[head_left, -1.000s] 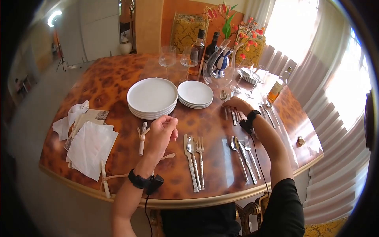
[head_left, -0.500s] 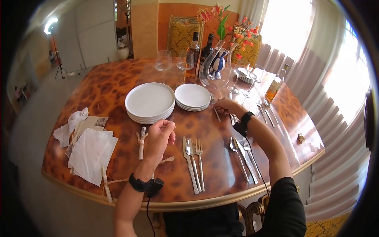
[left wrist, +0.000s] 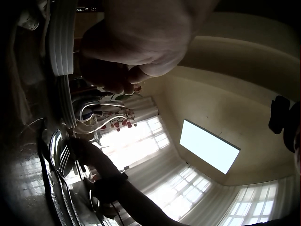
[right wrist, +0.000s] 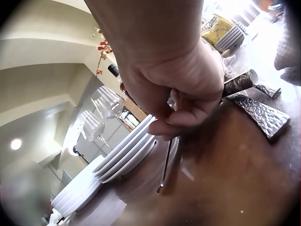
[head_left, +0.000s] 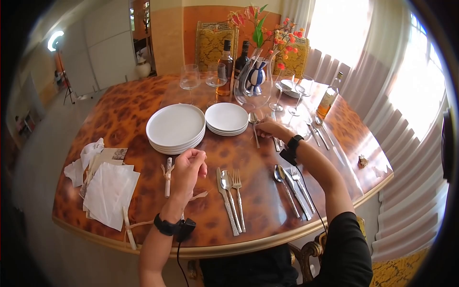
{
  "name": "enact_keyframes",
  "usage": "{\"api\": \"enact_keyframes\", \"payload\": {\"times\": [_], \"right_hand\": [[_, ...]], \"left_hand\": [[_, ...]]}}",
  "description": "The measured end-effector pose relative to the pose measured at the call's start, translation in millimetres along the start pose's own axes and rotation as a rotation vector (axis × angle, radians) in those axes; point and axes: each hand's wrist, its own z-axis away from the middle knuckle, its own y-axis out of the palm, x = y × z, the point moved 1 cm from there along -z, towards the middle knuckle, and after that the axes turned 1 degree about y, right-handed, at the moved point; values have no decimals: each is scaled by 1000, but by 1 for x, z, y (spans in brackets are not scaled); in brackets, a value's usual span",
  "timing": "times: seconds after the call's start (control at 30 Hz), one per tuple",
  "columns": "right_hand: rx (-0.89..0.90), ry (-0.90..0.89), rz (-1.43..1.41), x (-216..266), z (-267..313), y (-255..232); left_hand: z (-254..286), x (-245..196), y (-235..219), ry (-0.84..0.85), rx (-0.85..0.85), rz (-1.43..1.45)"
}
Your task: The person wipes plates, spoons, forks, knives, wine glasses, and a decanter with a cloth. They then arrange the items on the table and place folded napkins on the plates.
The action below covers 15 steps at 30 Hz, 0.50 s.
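In the head view my right hand (head_left: pixel 271 129) pinches a spoon (head_left: pixel 253 118) by its handle, beside the right edge of the small plate stack (head_left: pixel 226 116). A fork (head_left: pixel 274 117) and another piece of cutlery lie partly under that hand. The right wrist view shows the fingertips (right wrist: pixel 171 128) closed on the thin handle (right wrist: pixel 165 165), its end close to the tabletop. My left hand (head_left: pixel 187 171) hovers in front of the large plate stack (head_left: pixel 175 125), fingers loosely curled around nothing. Near it lie a tied white roll (head_left: pixel 168 178) and a knife, spoon and fork (head_left: pixel 236 179).
Stemmed glasses (head_left: pixel 190 78), bottles (head_left: pixel 224 67) and a glass decanter (head_left: pixel 252 86) stand behind the plates. More cutlery lies at right (head_left: pixel 288 191) and far right (head_left: pixel 326 133). Napkins and papers (head_left: pixel 111 191) cover the left side. A bottle (head_left: pixel 328 98) stands back right.
My right hand has moved left with the spoon, widening the gap between the spoon and the fork. My left hand keeps its loosely curled pose. The head view has shifted slightly.
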Motion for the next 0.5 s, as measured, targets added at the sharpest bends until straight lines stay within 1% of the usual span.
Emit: {"api": "enact_keyframes", "payload": {"times": [0.03, 0.1, 0.13, 0.17, 0.23, 0.27, 0.3, 0.37, 0.4, 0.43, 0.5], "right_hand": [[0, 1, -1, 4, 3, -4], [-208, -152, 130, 12, 11, -16], [-208, -267, 115, 11, 12, -27], [-333, -427, 272, 7, 6, -36], [-516, -454, 603, 4, 2, -54], [-493, -469, 640, 3, 8, -61], [-493, -462, 640, 0, 13, -63], [-421, -368, 781, -4, 25, -61], [-336, -205, 801, -4, 27, -58], [-334, -139, 751, 5, 47, -48], [-180, -61, 765, -6, 43, -43]], "left_hand": [[0, 1, 0, 2, 5, 13], [0, 3, -1, -1, 5, 31], [0, 1, -1, 7, 7, 27], [1, 1, 1, 12, 11, 24], [1, 0, 1, 6, 15, 18], [1, 0, 2, 10, 20, 4], [2, 1, 2, 6, 25, 5], [2, 0, 3, 11, 32, -8], [2, 0, 3, 8, 27, 13], [3, -1, 4, 11, 32, 9], [2, 0, 4, 5, 29, 5]]}}
